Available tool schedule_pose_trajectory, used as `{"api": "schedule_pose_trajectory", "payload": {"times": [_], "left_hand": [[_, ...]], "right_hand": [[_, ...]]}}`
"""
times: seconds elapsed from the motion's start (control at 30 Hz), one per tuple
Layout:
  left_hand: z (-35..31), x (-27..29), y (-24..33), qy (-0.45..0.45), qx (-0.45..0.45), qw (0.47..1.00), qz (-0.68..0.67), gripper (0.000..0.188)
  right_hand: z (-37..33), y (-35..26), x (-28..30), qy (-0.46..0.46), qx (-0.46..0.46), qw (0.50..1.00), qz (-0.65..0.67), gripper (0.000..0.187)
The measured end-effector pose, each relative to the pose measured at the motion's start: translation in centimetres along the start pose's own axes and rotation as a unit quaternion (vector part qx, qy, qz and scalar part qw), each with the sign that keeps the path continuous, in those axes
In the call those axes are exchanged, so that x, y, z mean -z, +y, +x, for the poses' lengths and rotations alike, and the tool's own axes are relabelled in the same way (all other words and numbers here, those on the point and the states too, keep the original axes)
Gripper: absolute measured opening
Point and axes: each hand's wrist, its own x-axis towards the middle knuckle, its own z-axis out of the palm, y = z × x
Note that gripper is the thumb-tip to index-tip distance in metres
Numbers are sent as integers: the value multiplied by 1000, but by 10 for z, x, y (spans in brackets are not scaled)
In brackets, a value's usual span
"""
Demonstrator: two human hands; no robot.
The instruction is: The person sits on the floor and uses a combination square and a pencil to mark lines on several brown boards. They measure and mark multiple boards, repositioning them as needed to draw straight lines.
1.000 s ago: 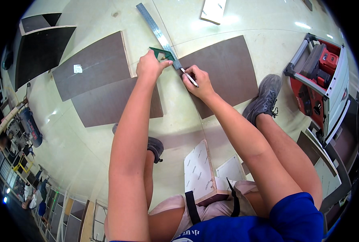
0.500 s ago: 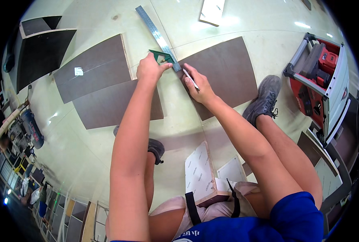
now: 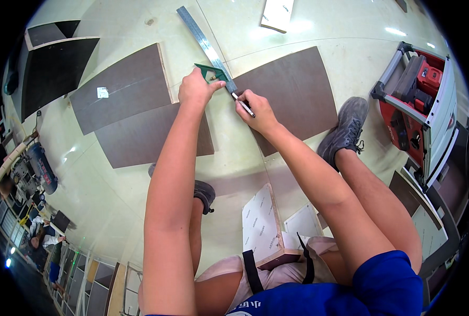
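Note:
My left hand is closed on the green head of a combination square, thumb pressed near the steel blade. The long blade slants away to the upper left, and its near end lies at the left edge of a dark brown board. In my right hand is a slim pen, its tip beside the blade's near end at the board's edge. Whether the tip touches the board is too small to tell.
Two overlapping brown boards lie at left, beside a black cabinet piece. A white-faced board lies at the far side. A red and grey power tool stands at right, past my shoe. White panels are between my legs.
My right hand has shifted slightly, bringing the pen tip a little left and nearer me along the blade's end. My left hand and the combination square stay in place.

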Motion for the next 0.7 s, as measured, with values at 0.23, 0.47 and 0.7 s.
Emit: {"api": "schedule_pose_trajectory", "payload": {"times": [0.23, 0.47, 0.7], "left_hand": [[1, 1, 2, -23, 10, 1000, 7, 74], [2, 0, 1, -18, 4, 1000, 1, 74], [3, -3, -5, 5, -12, 1000, -7, 71]], "right_hand": [[-1, 2, -1, 32, -18, 999, 5, 17], [-1, 4, 2, 5, 12, 1000, -2, 16], [1, 1, 1, 1, 19, 1000, -5, 15]]}}
